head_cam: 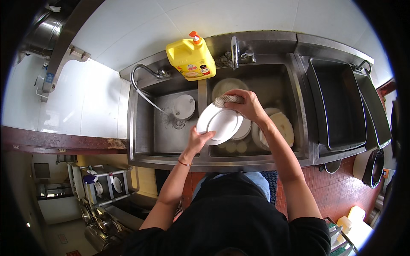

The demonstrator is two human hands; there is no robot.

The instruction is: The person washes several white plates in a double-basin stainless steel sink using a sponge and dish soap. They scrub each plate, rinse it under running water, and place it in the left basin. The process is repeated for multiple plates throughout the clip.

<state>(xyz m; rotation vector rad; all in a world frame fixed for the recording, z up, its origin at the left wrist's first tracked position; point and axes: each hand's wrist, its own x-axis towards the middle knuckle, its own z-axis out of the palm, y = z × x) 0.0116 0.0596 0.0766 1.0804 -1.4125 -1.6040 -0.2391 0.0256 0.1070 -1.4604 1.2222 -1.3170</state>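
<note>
My left hand (pixel 200 139) grips the lower left rim of a white oval plate (pixel 224 125), tilted above the right sink basin. Pressed to the plate's upper rim is a light textured scrubbing cloth (pixel 228 100), held in my right hand (pixel 246 104). Below, the right basin (pixel 269 75) holds cloudy water with a round dish (pixel 230 87), more white dishes partly hidden by the plate, and a pale scalloped dish (pixel 279 128). In the left basin, water runs from a curved faucet (pixel 136 81) beside a small white plate (pixel 184 106).
A yellow detergent jug (pixel 192 59) with a red pump stands at the back, over the divider. Another faucet (pixel 235 52) rises behind the right basin. Deep metal tubs (pixel 339 105) sit to the right. A shelf bracket (pixel 72 54) juts out at the upper left.
</note>
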